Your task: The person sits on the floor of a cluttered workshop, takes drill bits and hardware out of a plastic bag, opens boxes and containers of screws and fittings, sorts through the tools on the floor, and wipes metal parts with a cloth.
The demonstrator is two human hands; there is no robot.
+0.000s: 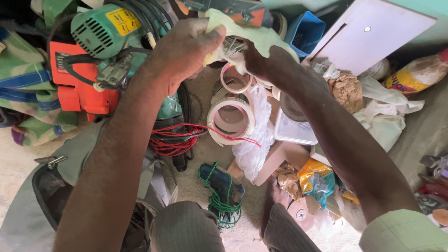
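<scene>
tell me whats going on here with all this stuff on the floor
A person sits over a cluttered floor, both hands raised. The left hand and right hand together grip a pale green cloth with something small and shiny between them. Below lie tape rolls, red wire and a green power tool.

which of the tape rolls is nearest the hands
The smaller, thin roll, hanging right below the hands at the pale green bag. The larger, wider white roll sits lower, nearer the red wire.
</scene>
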